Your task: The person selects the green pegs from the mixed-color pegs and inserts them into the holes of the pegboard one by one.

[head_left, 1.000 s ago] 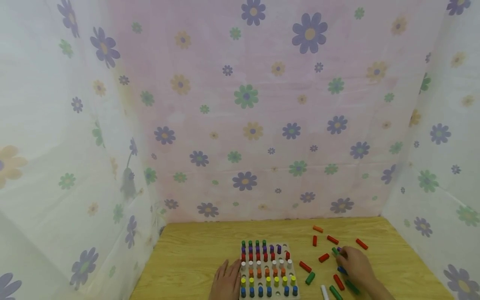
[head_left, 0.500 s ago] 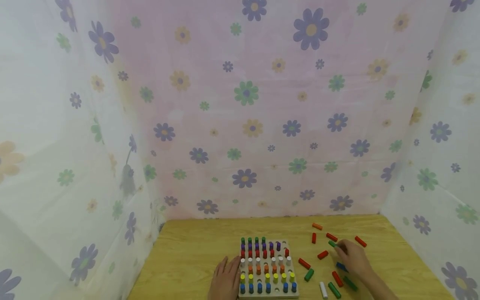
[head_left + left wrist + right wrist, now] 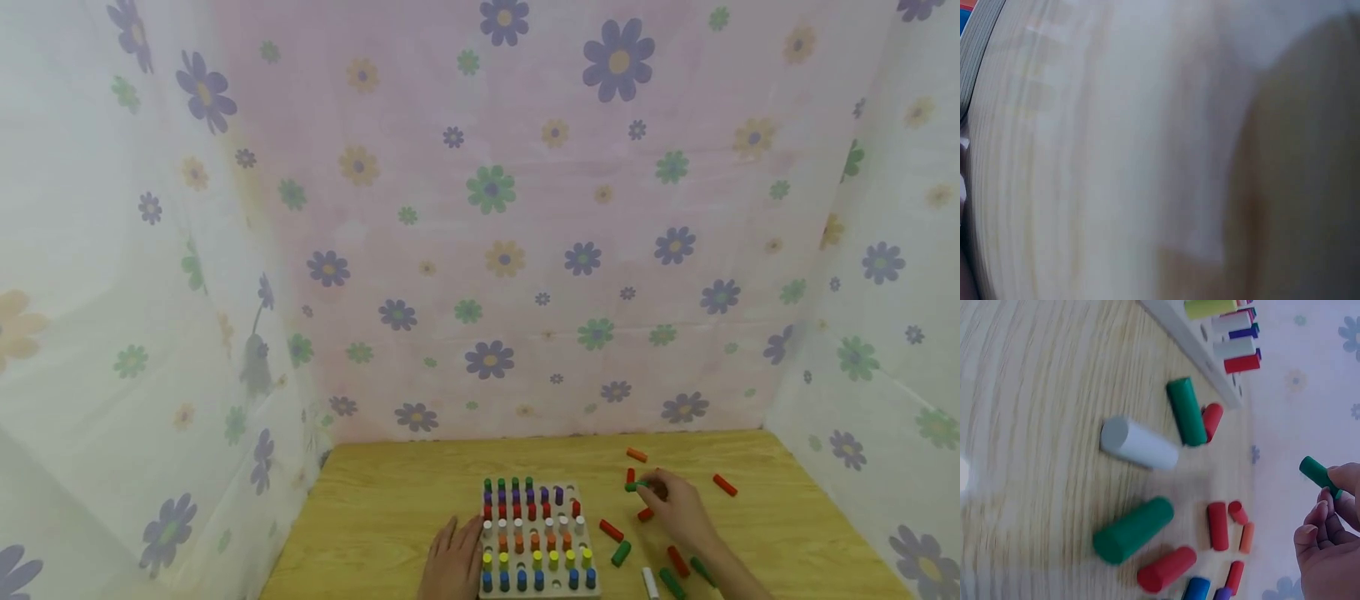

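A wooden pegboard (image 3: 587, 543) carries rows of coloured pegs: green at the back, then purple, red, white, orange, yellow and blue at the front. Some of its holes hold no peg. My left hand (image 3: 452, 560) lies on the table with its fingers extended, fingertips at the board's left edge. To the right of the board, my right hand (image 3: 681, 510) pinches a green peg (image 3: 1317, 473) between thumb and fingers, raised above the loose pegs. The left wrist view is mostly blurred wood grain.
Loose pegs lie right of the board: several red, including one red peg (image 3: 611, 530), a green peg (image 3: 621, 553), a white peg (image 3: 650, 583) and an orange peg (image 3: 637, 455). A blue peg (image 3: 1197, 589) shows in the right wrist view. Flowered curtains (image 3: 420, 358) surround the table.
My right hand has moved left with the green peg, now passing over red pegs that showed before. My left hand stays by the board.
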### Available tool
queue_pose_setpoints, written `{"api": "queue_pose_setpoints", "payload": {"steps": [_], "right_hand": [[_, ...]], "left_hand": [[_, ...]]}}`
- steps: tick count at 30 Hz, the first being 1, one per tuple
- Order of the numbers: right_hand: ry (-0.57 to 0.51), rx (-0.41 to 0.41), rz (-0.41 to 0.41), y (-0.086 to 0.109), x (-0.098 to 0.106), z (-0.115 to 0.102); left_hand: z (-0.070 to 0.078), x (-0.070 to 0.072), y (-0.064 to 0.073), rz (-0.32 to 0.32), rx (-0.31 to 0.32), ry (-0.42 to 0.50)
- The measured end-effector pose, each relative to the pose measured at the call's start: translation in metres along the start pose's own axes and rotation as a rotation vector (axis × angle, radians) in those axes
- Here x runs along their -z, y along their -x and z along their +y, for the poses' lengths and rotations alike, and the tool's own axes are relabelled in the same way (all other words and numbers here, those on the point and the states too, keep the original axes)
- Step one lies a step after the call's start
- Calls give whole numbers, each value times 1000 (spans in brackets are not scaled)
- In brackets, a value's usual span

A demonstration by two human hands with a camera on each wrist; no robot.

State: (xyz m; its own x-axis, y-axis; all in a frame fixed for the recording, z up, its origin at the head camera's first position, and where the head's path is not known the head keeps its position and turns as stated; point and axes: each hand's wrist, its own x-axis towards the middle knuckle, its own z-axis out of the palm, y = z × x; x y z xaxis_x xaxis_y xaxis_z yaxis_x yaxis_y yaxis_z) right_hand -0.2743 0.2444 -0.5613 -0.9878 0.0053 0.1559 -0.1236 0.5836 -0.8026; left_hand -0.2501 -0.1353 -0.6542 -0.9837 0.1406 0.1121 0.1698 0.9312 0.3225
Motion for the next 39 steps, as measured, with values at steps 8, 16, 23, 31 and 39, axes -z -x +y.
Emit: {"api": "queue_pose_setpoints", "payload": {"steps": [8,16,23,31,39], "right_hand": [[-59,4,-6,-4,-16,-20],[-103,-15,-14,-10,-32,-29],[-143,-2,-11,-16,-47,-36],[-134,66,6,-23,-65,-41],[-130,97,1,-30,-84,-45]], "left_hand": [[0,1,1,15,-17,-13],[1,2,-1,-3,-1,8],[0,1,-1,-5,1,-5],[-1,-2,-1,-5,-8,-11],[-4,-3,1,29,-28,-18]]}}
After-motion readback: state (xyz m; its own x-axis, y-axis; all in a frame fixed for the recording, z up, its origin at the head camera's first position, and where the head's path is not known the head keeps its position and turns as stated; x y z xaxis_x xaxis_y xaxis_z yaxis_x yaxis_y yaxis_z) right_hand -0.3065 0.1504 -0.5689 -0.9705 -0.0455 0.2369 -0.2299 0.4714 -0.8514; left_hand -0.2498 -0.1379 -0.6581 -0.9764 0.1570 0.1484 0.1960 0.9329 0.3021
